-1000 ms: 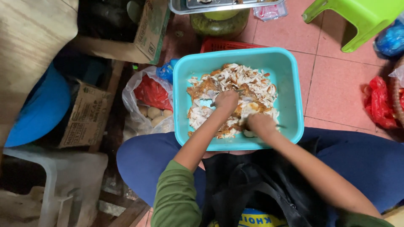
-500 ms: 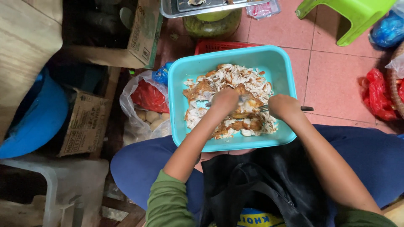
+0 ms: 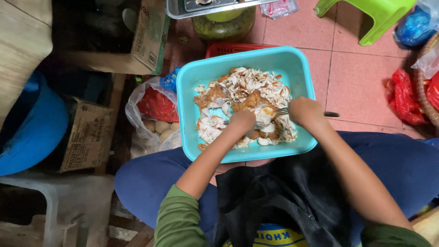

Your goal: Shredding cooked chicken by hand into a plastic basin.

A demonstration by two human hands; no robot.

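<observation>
my left hand (image 3: 241,122) presses down on a chunk of cooked chicken (image 3: 247,103) in the teal tub (image 3: 192,91), its grip closed on the meat to pin it; there may be a utensil under those fingers, but i cannot tell. my right hand (image 3: 305,112) is wrapped around a fork (image 3: 280,111), tines pointing left into the same chunk, dark handle end sticking out to the right. holding one side down lets the fork pull against it. the tub rests across my lap on my blue trousers (image 3: 393,164), near enough that both arms reach in easily. shredded pale pieces lie heaped at the far side, browner lumps near the middle. on the tiled floor (image 3: 356,77), left of the tub, a plastic bag (image 3: 151,123) holds small round things; a green stool (image 3: 366,13) stands far right.
</observation>
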